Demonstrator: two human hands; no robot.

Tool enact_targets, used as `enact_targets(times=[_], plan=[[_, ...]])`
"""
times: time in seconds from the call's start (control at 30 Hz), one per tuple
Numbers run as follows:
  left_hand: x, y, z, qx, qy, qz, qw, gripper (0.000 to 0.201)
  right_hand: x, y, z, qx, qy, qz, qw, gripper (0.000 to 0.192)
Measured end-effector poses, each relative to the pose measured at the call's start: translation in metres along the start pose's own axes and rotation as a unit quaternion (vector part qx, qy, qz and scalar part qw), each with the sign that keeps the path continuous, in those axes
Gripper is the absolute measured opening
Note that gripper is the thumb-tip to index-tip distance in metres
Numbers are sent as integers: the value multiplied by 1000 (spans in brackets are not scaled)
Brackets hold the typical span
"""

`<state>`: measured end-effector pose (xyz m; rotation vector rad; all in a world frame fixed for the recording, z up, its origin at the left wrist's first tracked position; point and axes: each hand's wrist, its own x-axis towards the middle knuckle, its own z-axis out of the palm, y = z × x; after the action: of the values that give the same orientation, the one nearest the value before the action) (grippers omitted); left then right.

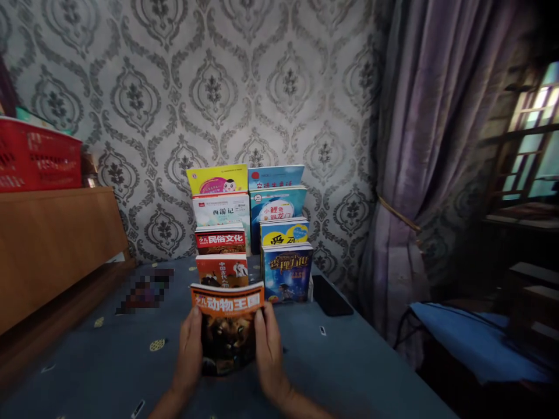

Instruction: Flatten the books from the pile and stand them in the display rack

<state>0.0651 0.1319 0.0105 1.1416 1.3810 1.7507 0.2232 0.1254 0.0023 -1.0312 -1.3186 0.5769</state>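
Both my hands hold one book upright on the blue table top (349, 366). It is an orange-topped book with a lion on its cover (227, 326). My left hand (190, 352) grips its left edge and my right hand (267, 349) grips its right edge. Just behind it stand two tiered rows of books facing me: the left row (220, 238) with red, white and yellow covers, the right row (286, 256) with blue and yellow covers.
A black flat device (332, 295) lies right of the book rows. A wooden cabinet (52, 244) with a red basket (37, 156) on top stands at the left. Purple curtain (419, 174) and a window hang at the right; patterned wallpaper is behind.
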Motion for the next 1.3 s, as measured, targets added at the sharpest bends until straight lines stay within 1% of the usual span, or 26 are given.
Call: enact_targets(times=[0.07,0.13,0.2,0.33,0.43,0.57,0.6,0.7,0.73,0.8,0.9,1.0,1.13,1.23,1.3], plan=[[-8,-10,-3,6,-2,-5,1000,63,-12,5,1,25,3,-9,1000,51],[-15,-18,-7,6,23,-28,999,72,-22,8,-1,50,-14,-16,999,47],[-19,-22,-9,2,42,-44,998,75,-26,8,-5,67,-31,-27,997,42],[-22,-22,-14,2,26,-25,999,67,-28,7,-12,49,-37,-50,997,37],[-24,-21,-18,4,-9,8,1000,63,-28,9,-14,16,-49,-66,997,40],[-26,-15,-20,1,-27,42,999,55,-29,11,-17,-17,-73,-88,993,45],[-25,-11,-20,-3,-42,49,998,53,-28,10,-18,-26,-78,-95,992,46],[-22,2,-19,-11,-117,66,991,48,-24,8,-21,-39,-99,-122,987,53],[-19,6,-19,-10,-132,69,989,47,-22,7,-22,-40,-108,-132,984,55],[-15,11,-19,-5,-145,70,987,44,-20,8,-24,-44,-122,-157,979,61],[-8,13,-21,-4,-155,59,986,43,-17,14,-25,-68,-127,-184,972,68],[2,11,-25,-10,-185,36,982,45,-14,23,-25,-93,-129,-169,973,69],[19,10,-35,-4,-264,0,965,55,-2,27,-25,-113,-148,-127,974,72],[34,10,-41,40,-319,11,947,63,11,24,-27,-118,-174,-108,972,70],[46,10,-42,83,-339,36,936,63,21,21,-28,-122,-193,-104,968,65]])
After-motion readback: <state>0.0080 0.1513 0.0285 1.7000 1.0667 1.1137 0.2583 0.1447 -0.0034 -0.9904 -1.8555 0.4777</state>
